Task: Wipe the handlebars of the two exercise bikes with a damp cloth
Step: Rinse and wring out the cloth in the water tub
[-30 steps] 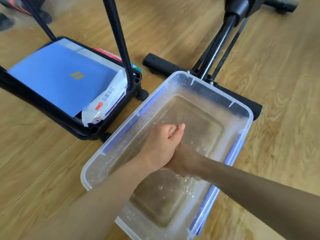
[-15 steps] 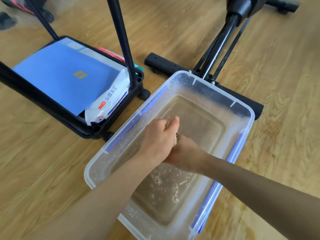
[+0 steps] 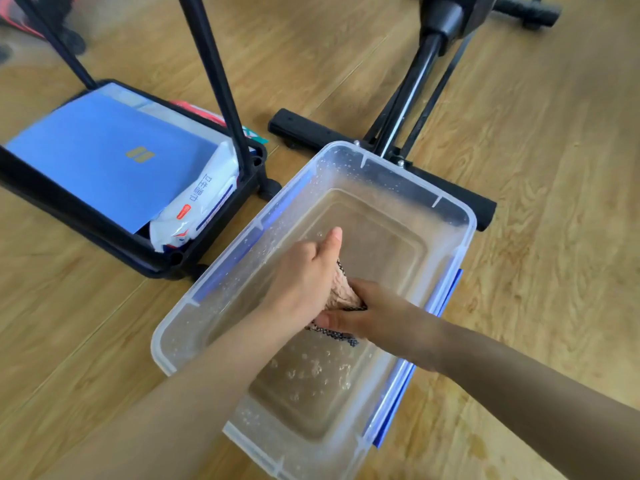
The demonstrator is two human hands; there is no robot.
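Observation:
A pinkish cloth with a black-and-white edge is bunched between both hands above the water of a clear plastic tub on the wooden floor. My left hand grips the cloth's upper part, thumb pointing up. My right hand grips its lower part from the right. Droplets ripple the water under the hands. Behind the tub stands the black base and frame of an exercise bike; its handlebars are out of view.
A black wheeled cart at left holds a blue folder and a white wipes pack; its black posts rise past the camera. Blue clips line the tub's right side. Wooden floor lies all around.
Both hands have risen slightly with the cloth. The cloth now shows between them, and water drips into the tub below.

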